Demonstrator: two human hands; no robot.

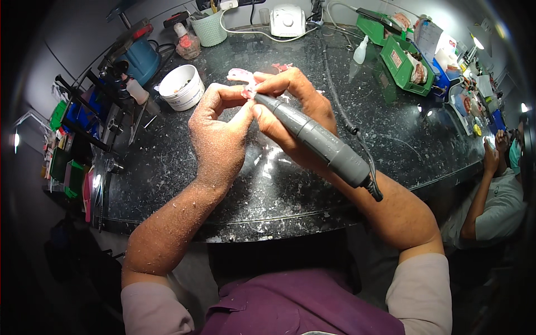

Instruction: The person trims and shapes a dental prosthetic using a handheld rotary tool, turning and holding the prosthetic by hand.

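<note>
My left hand (219, 125), dusted with pale shavings, is closed on a small pink denture (241, 75) with a curved end that sticks up past the fingers. Its lower part is partly hidden by my fingertips. My right hand (301, 100) grips a dark grey rotary handpiece (321, 140) like a pen. The tool's narrow nose points up and left, right at the denture between both hands. Its bur is too small and covered to make out. From the rear end of the handpiece, a black cord (357, 137) runs away toward the back.
Pale dust and shavings speckle the dark worktop (268, 215). A white tub (182, 87) stands left of my hands, near a blue machine (139, 61). At the back are a white control box (287, 20) and a squeeze bottle (361, 50). Green bins (403, 66) hold dental models; a co-worker (491, 195) sits right.
</note>
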